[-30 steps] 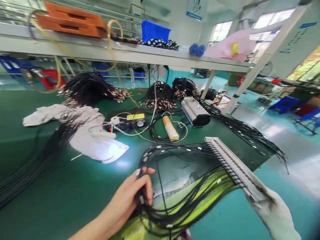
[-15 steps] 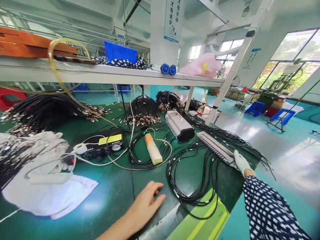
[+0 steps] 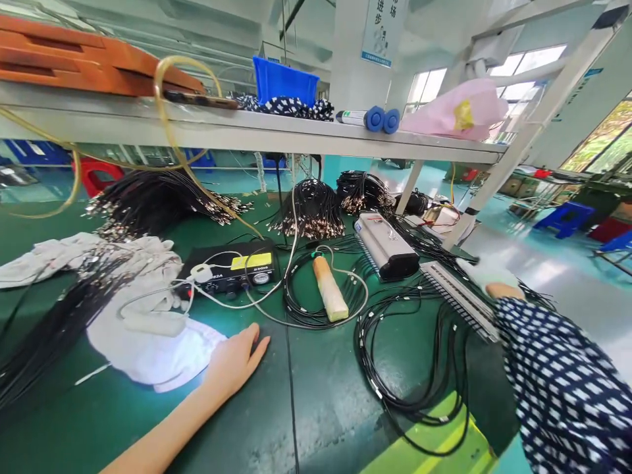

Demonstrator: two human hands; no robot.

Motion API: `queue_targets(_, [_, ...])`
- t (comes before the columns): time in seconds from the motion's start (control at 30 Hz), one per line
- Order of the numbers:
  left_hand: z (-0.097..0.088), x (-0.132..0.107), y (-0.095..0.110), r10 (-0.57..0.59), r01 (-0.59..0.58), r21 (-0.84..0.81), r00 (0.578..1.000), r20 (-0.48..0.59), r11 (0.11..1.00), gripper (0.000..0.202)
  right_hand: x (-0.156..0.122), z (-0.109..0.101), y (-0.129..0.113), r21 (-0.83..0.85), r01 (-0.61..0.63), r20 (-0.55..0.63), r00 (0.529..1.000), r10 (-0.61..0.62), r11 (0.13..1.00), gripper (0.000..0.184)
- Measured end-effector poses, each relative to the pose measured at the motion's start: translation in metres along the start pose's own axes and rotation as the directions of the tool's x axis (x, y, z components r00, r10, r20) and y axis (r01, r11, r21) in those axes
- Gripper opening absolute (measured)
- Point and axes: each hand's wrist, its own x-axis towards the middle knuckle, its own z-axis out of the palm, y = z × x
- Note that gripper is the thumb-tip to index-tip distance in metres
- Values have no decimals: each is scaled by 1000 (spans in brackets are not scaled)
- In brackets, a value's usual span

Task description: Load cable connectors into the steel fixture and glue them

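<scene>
My left hand is bare and open, its thumb apart from the fingers. It is low over the green table, at the edge of a brightly lit white cloth, holding nothing. My right hand, in a white glove, is a little blurred. Its fingers stretch out beside the slotted pale strip, over the black cables there. A loose coil of black cables with white tags runs to the strip. Left of it, a handle wrapped in whitish tape lies within another coil.
A black control box and a silver-grey case stand on the table. Cable bundles lie behind. A shelf crosses above, carrying a blue bin. Yellow-green sheeting covers the front edge.
The view has turned left. My left hand has moved left to the white cloth. My right hand has left the strip's near end and moved farther back along its right side.
</scene>
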Motion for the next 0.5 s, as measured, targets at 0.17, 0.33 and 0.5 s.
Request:
queue_targets(0.17, [9,4,-7,-10,10,13,1000,-13,1000,32,60,122,-58,-11,129,51,990,-128,992,42])
queue_targets(0.33, [15,5,-10,-19,19,1,1000,-10,1000,31,74,204,-70,96,177,25,983,-180,980,31])
queue_targets(0.5, [7,7,-6,-16,16,4,1000,11,1000,28,90,189,-56,240,273,-105,961,-255,932,32])
